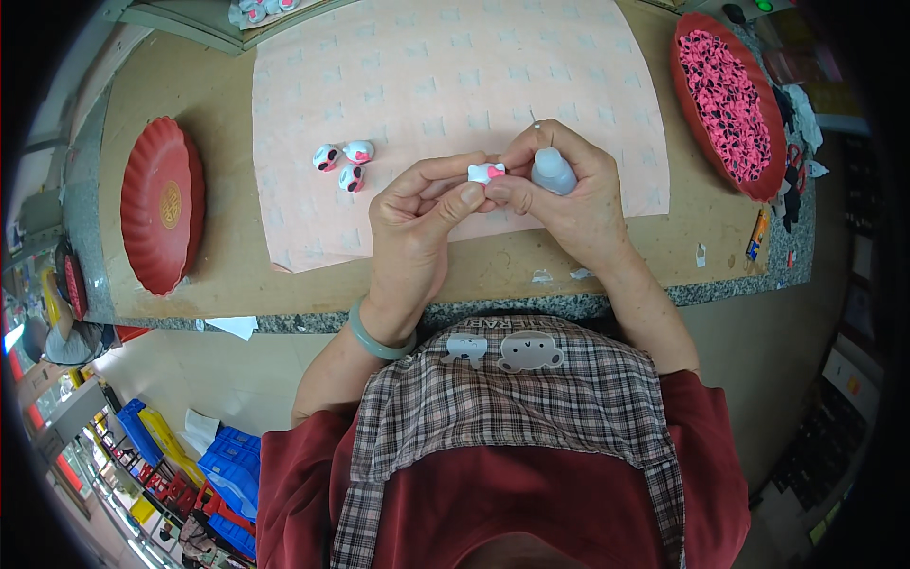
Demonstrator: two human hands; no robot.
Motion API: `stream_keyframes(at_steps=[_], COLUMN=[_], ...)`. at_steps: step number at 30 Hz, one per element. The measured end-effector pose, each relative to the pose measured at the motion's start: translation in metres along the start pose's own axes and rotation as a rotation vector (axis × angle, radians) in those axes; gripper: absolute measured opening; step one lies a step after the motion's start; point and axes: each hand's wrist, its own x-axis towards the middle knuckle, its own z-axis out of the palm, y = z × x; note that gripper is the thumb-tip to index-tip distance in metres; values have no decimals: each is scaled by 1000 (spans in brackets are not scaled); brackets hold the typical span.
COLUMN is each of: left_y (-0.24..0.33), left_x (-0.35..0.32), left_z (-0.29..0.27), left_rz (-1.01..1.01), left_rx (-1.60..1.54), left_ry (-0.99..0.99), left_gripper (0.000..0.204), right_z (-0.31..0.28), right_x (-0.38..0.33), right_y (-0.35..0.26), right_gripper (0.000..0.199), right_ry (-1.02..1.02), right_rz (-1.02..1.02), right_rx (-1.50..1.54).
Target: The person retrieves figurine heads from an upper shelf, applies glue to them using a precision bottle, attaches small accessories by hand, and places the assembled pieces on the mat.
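A small white figurine head (478,174) with a bright pink piece (496,172) on its right side is pinched in my left hand (414,201), over the front part of the pink sheet. My right hand (592,194) keeps a translucent squeeze bottle (552,174) with a thin nozzle in its palm. That hand's thumb and forefinger also touch the figurine's pink side. Left of my hands, three similar white figurines (352,177) with pink and black parts stand close together on the pink patterned sheet (455,85).
An oval red dish (706,28) heaped with small pink and black pieces stands at the far right. Another red fluted dish (142,204) is at the left. An orange and black tube (757,233) and paper scraps lie near the right edge. Blue crates (232,465) are on the floor.
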Motion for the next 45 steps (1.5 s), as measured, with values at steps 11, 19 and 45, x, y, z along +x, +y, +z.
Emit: stream_keyframes(at_steps=[11,19,45], left_y=[5,17,18], left_x=[-2,-8,-1], left_z=[8,19,12], left_rz=[35,146,-52], left_rx=[153,327,130], left_ry=[74,10,-6], left_gripper=[22,23,27], right_z=[0,-5,-5], right_x=[-1,2,1], right_y=[5,5,6], right_gripper=[10,9,11], right_ry=[31,5,0], right_rz=[79,245,243], right_rx=[183,411,294])
